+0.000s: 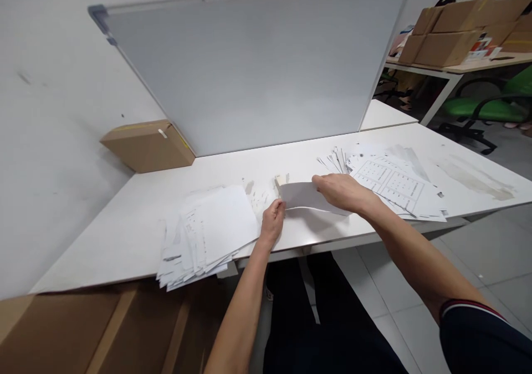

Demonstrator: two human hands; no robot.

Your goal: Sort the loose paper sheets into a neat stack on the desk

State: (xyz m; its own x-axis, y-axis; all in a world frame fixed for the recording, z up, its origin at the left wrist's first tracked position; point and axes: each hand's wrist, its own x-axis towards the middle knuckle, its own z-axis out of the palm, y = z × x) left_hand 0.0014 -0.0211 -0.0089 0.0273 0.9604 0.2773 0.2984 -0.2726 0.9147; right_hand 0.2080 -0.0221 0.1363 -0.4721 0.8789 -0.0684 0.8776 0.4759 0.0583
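A sheet of paper [302, 195] is held up off the tabletop, bent in a slight curve. My left hand [273, 219] pinches its left end, and my right hand [341, 190] grips it farther right with the thumb on top. Just behind the left end sits a small cream-coloured object [279, 180], partly hidden by the paper. To my left lies an uneven stack of white papers [228, 219]. Beyond my right hand is a spread of printed sheets [388, 183], with narrow paper strips [336, 160] fanned out behind it.
A large whiteboard [257, 69] stands along the back of the white table [112, 230]. One cardboard box [149, 147] leans near the wall at left; others [446, 36] are stacked on another table at right. A green chair [477, 108] stands there. Brown cardboard [83, 329] is below left.
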